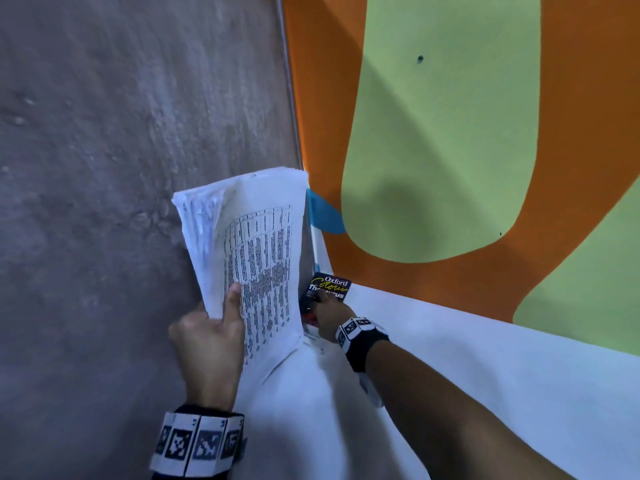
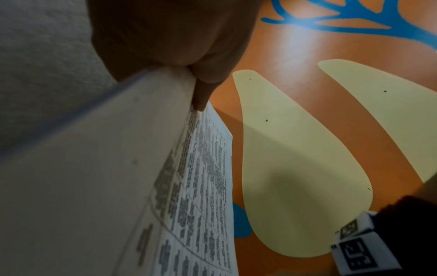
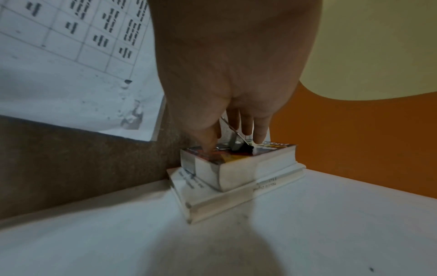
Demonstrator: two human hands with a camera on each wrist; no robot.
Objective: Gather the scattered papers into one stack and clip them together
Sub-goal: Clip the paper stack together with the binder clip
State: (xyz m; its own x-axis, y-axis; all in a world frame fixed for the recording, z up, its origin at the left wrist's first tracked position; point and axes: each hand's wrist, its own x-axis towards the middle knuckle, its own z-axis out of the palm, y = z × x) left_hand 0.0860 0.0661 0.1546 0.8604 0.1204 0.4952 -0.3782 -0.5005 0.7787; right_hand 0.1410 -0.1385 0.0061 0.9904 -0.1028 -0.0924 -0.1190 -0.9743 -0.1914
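The limp stack of papers (image 1: 256,258) is pinched at its lower corner by the left hand (image 1: 207,337); it would likely fan loose elsewhere. The binder clip (image 3: 237,146), small and stiff, is being pinched by the right hand (image 3: 227,78) atop a book (image 3: 238,162).

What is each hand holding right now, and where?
Left hand grips the paper stack at its bottom corner. Right hand pinches the binder clip on the small book.

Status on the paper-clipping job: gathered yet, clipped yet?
Gathered: the left hand grips the paper stack, held up off the white table. In hand: right hand fingers are on a binder clip atop the Oxford thesaurus. Left: clipping; no clip shows on the stack.
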